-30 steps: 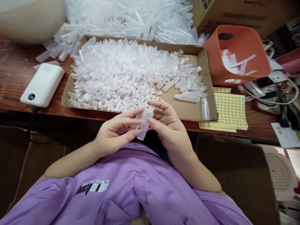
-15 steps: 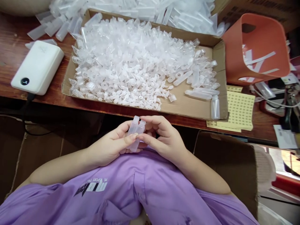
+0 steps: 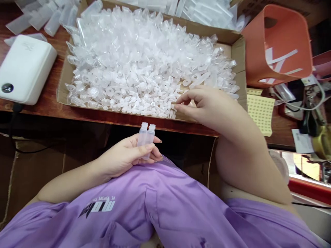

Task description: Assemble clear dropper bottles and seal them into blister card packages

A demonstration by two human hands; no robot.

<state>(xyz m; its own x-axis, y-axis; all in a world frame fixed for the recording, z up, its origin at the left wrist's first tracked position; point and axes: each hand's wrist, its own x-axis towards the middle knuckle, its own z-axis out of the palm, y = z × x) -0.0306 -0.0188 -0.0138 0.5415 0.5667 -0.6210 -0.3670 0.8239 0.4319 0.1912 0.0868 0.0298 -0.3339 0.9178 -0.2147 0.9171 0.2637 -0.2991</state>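
My left hand (image 3: 129, 151) holds two small translucent plastic bottles (image 3: 146, 137) side by side, upright with a slight tilt. Their threaded necks are uncapped, and my thumb lies across the front of them. Over the front edge of a shallow cardboard tray (image 3: 207, 119), my right hand (image 3: 199, 103) has its thumb and index fingertips close together in a pinch. Small white plastic plugs (image 3: 155, 106) lie at those fingertips. Whatever sits between the tips is too small to make out. Clear pointed caps (image 3: 129, 44) are heaped across the rest of the tray.
At the left on the wooden table is a white power bank (image 3: 26, 69) with a cable. More translucent bottles (image 3: 43, 15) are piled behind the tray. To the right stand an orange bin (image 3: 254, 51) with paper strips inside and yellow sticker sheets (image 3: 260, 113).
My right hand has left the two bottles and moved up and right to the tray. My left hand keeps hold of both bottles. The view has shifted slightly.
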